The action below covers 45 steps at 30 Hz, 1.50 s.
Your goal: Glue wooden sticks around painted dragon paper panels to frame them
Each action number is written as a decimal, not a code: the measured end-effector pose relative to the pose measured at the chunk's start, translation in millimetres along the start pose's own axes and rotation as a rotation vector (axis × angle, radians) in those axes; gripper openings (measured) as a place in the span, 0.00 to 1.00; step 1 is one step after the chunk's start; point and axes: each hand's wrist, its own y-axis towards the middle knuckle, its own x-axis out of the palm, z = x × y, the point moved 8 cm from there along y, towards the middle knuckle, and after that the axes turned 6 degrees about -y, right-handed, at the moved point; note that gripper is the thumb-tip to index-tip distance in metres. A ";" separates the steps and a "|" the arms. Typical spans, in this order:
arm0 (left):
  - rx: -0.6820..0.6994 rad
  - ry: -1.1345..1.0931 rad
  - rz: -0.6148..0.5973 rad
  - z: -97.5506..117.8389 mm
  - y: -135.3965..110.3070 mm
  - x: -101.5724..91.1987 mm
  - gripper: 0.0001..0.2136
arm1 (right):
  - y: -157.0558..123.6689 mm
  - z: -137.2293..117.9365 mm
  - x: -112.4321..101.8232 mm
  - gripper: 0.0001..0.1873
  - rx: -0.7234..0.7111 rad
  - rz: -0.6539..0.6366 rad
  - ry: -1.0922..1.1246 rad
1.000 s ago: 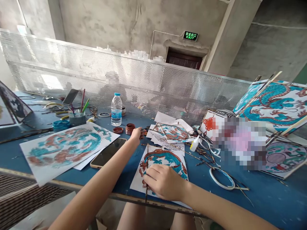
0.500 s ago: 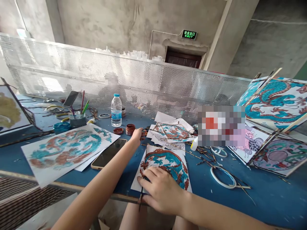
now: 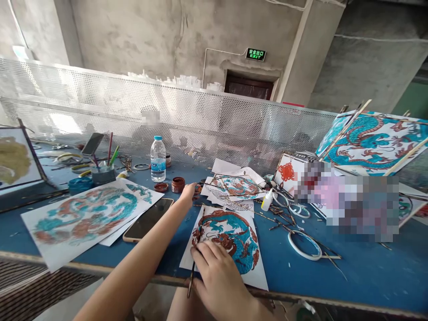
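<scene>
My right hand (image 3: 219, 274) rests on the lower part of a round dragon painting in teal and brown (image 3: 230, 234) and grips a thin paintbrush (image 3: 195, 254) whose tip touches the left edge of the picture. My left arm stretches forward across the blue table (image 3: 368, 267). My left hand (image 3: 188, 195) reaches to a small dark paint pot beside a stack of dragon sheets (image 3: 234, 187), fingers curled around it. A brown paint jar (image 3: 178, 184) and its lid (image 3: 161, 187) stand just left of that hand.
A phone (image 3: 148, 219) lies by my left forearm beside a large dragon print (image 3: 83, 214). A water bottle (image 3: 158, 159), brush cup (image 3: 103, 171), glue bottle (image 3: 266, 199), tape ring (image 3: 304, 244) and loose sticks sit around. Framed dragon kites (image 3: 371, 140) lean at right; a perforated metal screen (image 3: 200, 120) runs behind.
The view shifted, and the painting now sits more to the right of my right hand. My right hand slid down toward the table's near edge with the brush. My left hand stayed at the pot.
</scene>
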 end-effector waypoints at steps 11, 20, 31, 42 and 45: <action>0.005 0.057 0.143 5.1 -12.7 -2.3 0.07 | -1.4 -2.9 6.6 0.25 0.093 0.092 0.156; 0.059 0.088 0.153 10.6 -15.4 -2.2 0.02 | 0.4 -2.6 2.4 0.24 0.141 0.032 0.200; 0.082 0.132 0.138 9.5 -12.0 -0.5 0.04 | 0.8 -3.2 1.4 0.25 0.142 0.048 0.202; 0.081 0.180 0.136 7.6 -6.7 -0.8 0.07 | -2.2 -3.6 -3.1 0.26 0.149 0.110 0.209; 0.074 0.186 0.132 7.3 -6.6 -0.2 0.07 | -1.8 -4.5 -4.2 0.24 0.161 0.101 0.223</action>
